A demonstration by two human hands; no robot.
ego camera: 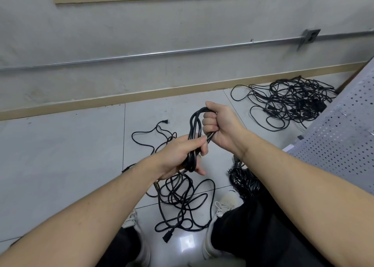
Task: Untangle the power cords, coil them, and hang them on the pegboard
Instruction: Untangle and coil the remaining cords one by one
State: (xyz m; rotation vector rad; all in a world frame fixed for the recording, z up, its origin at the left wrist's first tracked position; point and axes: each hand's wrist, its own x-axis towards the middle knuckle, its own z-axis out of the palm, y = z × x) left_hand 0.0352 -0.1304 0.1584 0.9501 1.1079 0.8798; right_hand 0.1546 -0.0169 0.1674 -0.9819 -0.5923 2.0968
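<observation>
Black rubber-sheathed power cord, gathered into a long narrow coil, is held up between a person's two bare hands above a pale grey tiled floor. The right hand is closed in a fist round the coil's upper bend, fingers curled tight over the strands. The left hand grips the lower end of the same coil, thumb laid across the strands and fingers wrapped beneath.

From the left hand, uncoiled cord drops into a loose black tangle of loops on the floor between the person's light-coloured shoes, with one moulded black plug connector lying at its near edge. This cord appears only partly wound.

A denser pile of black cords lies well apart, near the tan skirting board at the foot of the grey wall. It looks untouched and still knotted. A darker bundle of cords rests just beside the right forearm; whether it is coiled cannot be told.

The grey perforated metal pegboard leans in at the right edge, and no cord hangs on the part in view. By these signs the job is in its early stages: untangling continues, most coiling remains, and hanging has not begun.
</observation>
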